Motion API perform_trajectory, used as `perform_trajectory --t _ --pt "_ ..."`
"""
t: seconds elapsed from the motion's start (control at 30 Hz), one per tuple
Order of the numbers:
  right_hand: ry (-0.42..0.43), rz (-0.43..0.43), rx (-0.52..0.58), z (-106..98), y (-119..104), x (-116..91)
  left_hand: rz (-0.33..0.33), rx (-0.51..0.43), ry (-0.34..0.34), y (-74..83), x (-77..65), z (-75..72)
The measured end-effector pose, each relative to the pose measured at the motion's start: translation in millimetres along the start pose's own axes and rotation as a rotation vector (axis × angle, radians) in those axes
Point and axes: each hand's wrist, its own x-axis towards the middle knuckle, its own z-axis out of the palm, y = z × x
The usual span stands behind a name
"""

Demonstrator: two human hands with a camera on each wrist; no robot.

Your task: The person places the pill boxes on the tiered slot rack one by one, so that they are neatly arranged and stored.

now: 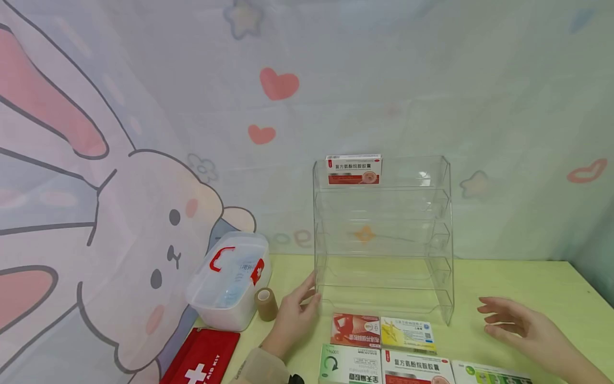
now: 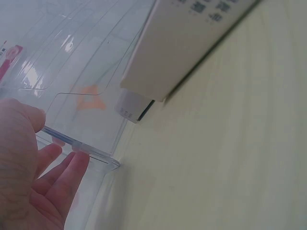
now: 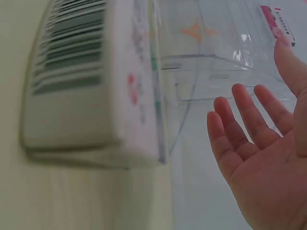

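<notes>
A clear acrylic tiered rack [image 1: 384, 277] stands upright on the table, with a red-and-white medicine box [image 1: 355, 170] in its top tier at the left. At the rack's lower left side, my left hand [image 1: 295, 314] holds the edge of the side panel. The left wrist view shows the thumb and fingers [image 2: 72, 184] on either side of that panel. To the right of the rack my right hand [image 1: 520, 328] is in the air, apart from it, fingers loosely extended and holding nothing. The right wrist view shows its bare palm [image 3: 273, 182].
Several medicine boxes lie before the rack, among them a red box [image 1: 355, 330], a yellow-white box [image 1: 408, 334] and a green-white box [image 1: 350, 365]. Left stand a white first-aid box [image 1: 230, 314], a brown bandage roll [image 1: 266, 304] and a red pouch [image 1: 206, 354].
</notes>
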Motion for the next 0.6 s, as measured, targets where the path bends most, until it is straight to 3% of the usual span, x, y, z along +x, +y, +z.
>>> perform_trajectory --t 0.13,0.23,0.4,0.47,0.6 --pt "-0.032 0.084 0.006 -3 13 -16 0.002 0.005 -0.001 3.3 -0.4 -0.2" --pt "-0.102 0.139 0.011 -8 21 -29 0.0 0.013 0.0 4.7 -0.8 -0.4" --pt "-0.299 0.175 0.178 -19 41 -47 -0.016 0.015 -0.003 4.3 -0.3 -0.3" --pt "-0.399 0.267 0.26 -23 44 -49 -0.019 0.018 -0.001 3.2 0.2 -0.1" --pt "-0.487 0.407 0.243 -23 43 -49 -0.024 0.032 0.0 1.3 -0.2 0.9"
